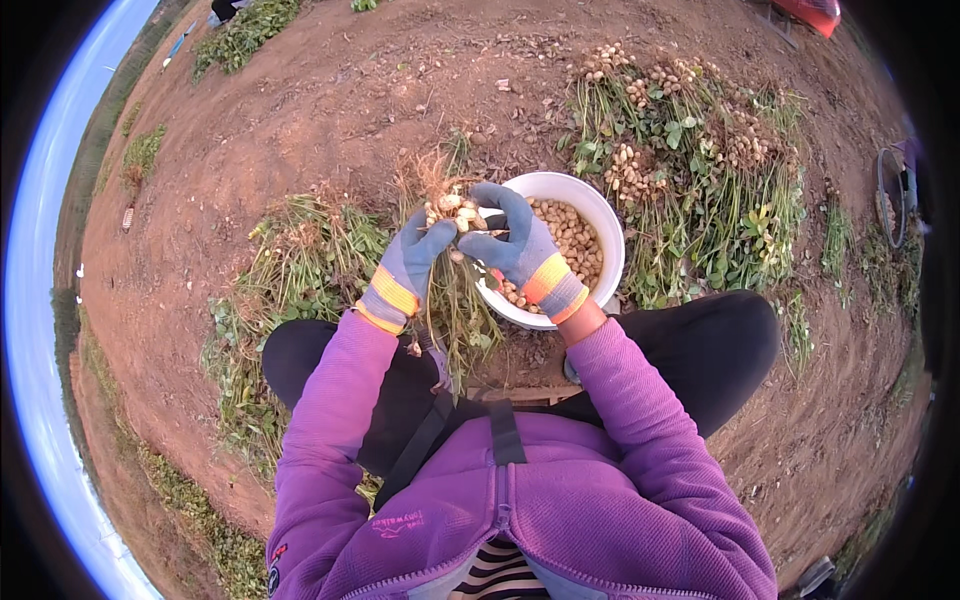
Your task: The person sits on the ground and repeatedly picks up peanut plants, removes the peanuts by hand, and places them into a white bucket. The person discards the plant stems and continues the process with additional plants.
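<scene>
A peanut plant (457, 319) hangs roots up from my gloved left hand (420, 251), which grips it just below its cluster of pods (454, 210). My gloved right hand (514, 236) is at the right side of the same cluster, with thumb and fingers curled around a gap; whether it pinches a pod cannot be told. Behind and below my right hand stands a white plastic bucket (613, 251), partly filled with picked peanuts (574, 240). The plant's leafy stems hang down between my knees, left of the bucket.
Pulled peanut plants with pods (697, 172) lie heaped on the soil at the right. Another heap of plants (300, 262) lies by my left knee. A further pile (244, 37) is at the upper left. Part of a red object (814, 13) shows at the upper right.
</scene>
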A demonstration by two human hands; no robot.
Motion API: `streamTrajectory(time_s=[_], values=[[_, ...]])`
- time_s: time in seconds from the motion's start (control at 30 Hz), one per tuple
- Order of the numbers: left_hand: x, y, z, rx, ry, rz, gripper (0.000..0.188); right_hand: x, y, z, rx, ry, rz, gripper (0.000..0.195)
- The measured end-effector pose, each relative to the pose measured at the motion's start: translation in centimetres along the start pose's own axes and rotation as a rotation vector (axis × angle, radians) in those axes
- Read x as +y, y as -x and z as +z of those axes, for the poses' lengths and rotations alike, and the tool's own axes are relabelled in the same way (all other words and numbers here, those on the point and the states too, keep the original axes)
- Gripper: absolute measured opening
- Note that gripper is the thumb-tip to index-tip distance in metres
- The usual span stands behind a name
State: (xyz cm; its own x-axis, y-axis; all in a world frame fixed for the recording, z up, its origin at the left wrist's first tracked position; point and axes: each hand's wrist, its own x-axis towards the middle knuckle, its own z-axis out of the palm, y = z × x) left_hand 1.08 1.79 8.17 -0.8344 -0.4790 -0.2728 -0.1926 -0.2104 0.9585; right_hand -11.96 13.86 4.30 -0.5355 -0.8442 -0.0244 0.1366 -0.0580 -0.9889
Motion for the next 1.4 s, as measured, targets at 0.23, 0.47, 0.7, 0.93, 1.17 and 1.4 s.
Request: streamTrajectory(time_s=[0.23,0.47,0.7,0.93,1.17,1.4], values=[[-1.7,-0.4,-0.4,-0.087,0.048,-0.092,0.039,-1.2,0.4,-0.4,-0.052,0.164,0.051,0.061],[-2.5,-2.0,0.5,-0.086,0.179,-0.158,0.040,0.1,0.4,-0.7,0.017,0.030,-0.054,0.047],[-5.1,-2.7,0.0,-0.141,0.139,-0.079,0.035,0.4,1.2,0.1,0.267,0.385,-0.276,0.038],[-4.8,-2.8,1.0,-0.221,-0.440,0.193,0.027,-0.4,1.7,-0.5,0.186,0.028,-0.020,0.027],[-5.3,-3.1,1.5,-0.219,-0.326,0.151,0.029,0.9,1.3,-1.0,0.214,0.024,-0.018,0.028],[-5.4,-2.8,2.2,-0.162,-0.306,0.123,0.029,0.6,1.7,-1.8,0.200,-0.144,0.031,0.031]])
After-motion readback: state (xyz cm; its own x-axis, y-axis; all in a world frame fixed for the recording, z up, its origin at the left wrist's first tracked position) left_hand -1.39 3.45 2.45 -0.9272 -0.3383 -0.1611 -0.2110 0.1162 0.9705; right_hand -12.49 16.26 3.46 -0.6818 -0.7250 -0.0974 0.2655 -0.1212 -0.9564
